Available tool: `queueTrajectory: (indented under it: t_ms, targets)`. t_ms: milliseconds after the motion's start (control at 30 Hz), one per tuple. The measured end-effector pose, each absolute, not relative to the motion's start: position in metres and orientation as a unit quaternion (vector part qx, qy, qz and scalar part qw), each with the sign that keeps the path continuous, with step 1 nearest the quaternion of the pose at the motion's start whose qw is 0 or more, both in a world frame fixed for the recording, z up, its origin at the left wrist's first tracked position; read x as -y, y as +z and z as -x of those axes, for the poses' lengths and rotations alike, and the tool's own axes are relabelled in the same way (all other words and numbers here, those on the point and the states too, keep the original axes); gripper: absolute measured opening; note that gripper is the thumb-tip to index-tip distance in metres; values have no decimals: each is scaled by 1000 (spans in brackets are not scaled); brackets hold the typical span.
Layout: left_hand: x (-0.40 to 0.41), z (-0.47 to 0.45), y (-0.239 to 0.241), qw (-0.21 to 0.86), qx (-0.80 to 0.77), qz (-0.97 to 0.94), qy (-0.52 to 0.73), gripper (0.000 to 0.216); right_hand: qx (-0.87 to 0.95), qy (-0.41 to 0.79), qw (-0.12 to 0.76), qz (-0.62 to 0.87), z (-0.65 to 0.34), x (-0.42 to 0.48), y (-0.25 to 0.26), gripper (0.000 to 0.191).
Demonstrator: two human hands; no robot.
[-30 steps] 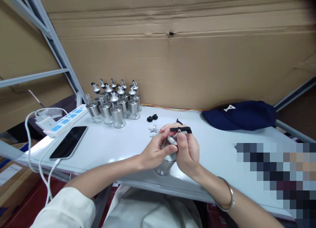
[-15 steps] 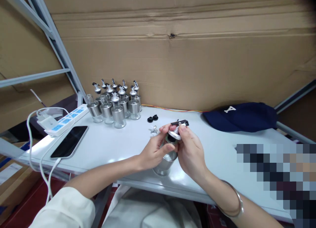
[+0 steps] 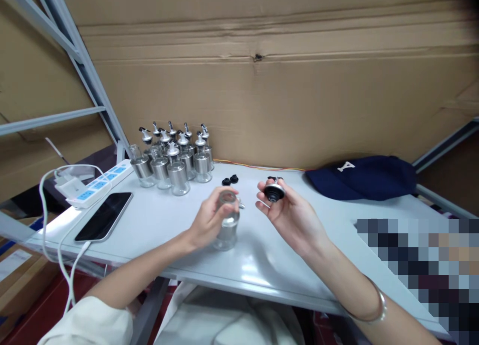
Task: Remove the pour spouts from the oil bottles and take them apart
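My left hand (image 3: 207, 218) is closed around the neck of a glass bottle (image 3: 227, 230) with a steel band, its mouth uncovered. The bottle stands on the table near the front edge. To its right, my right hand (image 3: 294, 213) grips a pourer stopper (image 3: 274, 191), silver on top with black rubber rings facing me. Bottle and stopper are apart. Just behind the bottle lie two black rubber stoppers (image 3: 230, 180) and a small silver piece (image 3: 241, 204), partly hidden by the bottle.
Several steel-banded bottles (image 3: 178, 175) stand grouped at the back left, most topped with pourers. A phone (image 3: 105, 218) on a cable and a power strip (image 3: 103, 183) lie at left. A navy cap (image 3: 366, 178) rests at the back right, against cardboard (image 3: 262, 110).
The pourer stopper has come off the bottle and tipped, its rubber underside now showing. My left hand and the bottle have shifted left, away from my right hand.
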State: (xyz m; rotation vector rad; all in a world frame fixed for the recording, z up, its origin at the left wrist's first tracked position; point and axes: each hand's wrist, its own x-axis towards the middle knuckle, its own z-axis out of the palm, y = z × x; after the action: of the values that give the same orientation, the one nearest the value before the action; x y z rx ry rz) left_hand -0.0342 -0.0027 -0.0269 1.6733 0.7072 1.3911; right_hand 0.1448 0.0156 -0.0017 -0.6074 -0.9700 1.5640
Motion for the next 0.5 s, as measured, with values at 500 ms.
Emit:
queueTrajectory:
  t_ms: [500]
  targets:
    - [-98,103,-33,56,-521,-629,574,35,373,693,545,289,-152,-40,-6,20]
